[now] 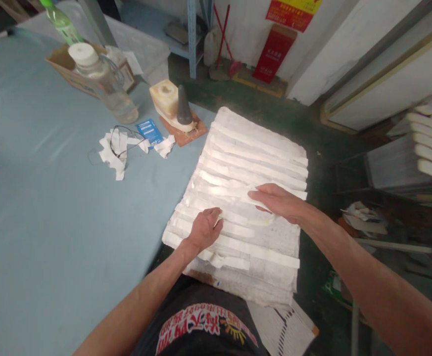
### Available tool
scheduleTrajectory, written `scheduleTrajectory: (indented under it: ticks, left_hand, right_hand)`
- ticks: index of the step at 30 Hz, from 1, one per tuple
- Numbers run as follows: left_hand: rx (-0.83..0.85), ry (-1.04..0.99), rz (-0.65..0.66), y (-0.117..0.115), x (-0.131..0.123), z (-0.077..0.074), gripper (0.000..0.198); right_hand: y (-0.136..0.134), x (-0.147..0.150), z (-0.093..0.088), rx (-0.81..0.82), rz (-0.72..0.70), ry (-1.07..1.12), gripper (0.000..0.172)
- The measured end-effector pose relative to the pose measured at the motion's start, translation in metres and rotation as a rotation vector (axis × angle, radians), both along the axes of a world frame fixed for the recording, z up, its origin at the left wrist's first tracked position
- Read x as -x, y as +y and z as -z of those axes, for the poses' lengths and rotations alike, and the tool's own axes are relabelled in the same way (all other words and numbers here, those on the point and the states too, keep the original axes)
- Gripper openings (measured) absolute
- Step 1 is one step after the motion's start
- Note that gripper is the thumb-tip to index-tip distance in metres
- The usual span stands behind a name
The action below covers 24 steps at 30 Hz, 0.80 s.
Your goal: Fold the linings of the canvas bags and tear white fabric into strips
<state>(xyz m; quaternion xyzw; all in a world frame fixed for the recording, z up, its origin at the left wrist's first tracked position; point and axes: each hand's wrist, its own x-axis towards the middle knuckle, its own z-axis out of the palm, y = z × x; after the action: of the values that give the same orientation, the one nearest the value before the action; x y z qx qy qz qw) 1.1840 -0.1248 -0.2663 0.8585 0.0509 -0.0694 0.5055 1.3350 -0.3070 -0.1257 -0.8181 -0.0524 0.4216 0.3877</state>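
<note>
A pale cloth-covered board [234,118] reaches from my lap across the edge of the table, with several flat white strips [256,159] lying side by side over it. My right hand [277,200] is closed on a soft white strip [255,194] at the middle of the board, thumb on top. My left hand [206,228] rests low over the strips to its left, fingers curled together; what lies between its fingertips is hidden. Near my lap, one crumpled strip [225,260] lies bent.
On the blue-green tabletop [52,237] are a water jug [104,84], a cardboard box [62,64], a dark cone-shaped piece [183,106] beside a yellowish block [165,94], a blue packet [149,132] and torn white scraps [115,153]. More white pieces [431,141] sit on a rack at right.
</note>
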Motion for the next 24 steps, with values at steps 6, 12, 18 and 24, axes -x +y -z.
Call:
scheduleTrajectory:
  ticks: [6, 12, 18, 24]
  left_hand:
    - [0.244, 0.111, -0.151, 0.002, -0.002, 0.0, 0.03]
    - [0.487, 0.249, -0.222, -0.005, -0.008, -0.008, 0.051]
    - [0.319, 0.246, -0.33, -0.003, -0.013, -0.014, 0.052]
    - [-0.043, 0.069, -0.132, 0.048, -0.069, -0.025, 0.024]
  right_hand:
    - [-0.019, 0.015, 0.012, 0.081, -0.081, -0.032, 0.044]
    - [-0.031, 0.056, 0.035, 0.128, -0.165, -0.076, 0.044]
    - [-0.021, 0.096, 0.055, 0.281, -0.204, -0.249, 0.033]
    - [-0.014, 0.112, 0.059, 0.398, -0.286, -0.363, 0.025]
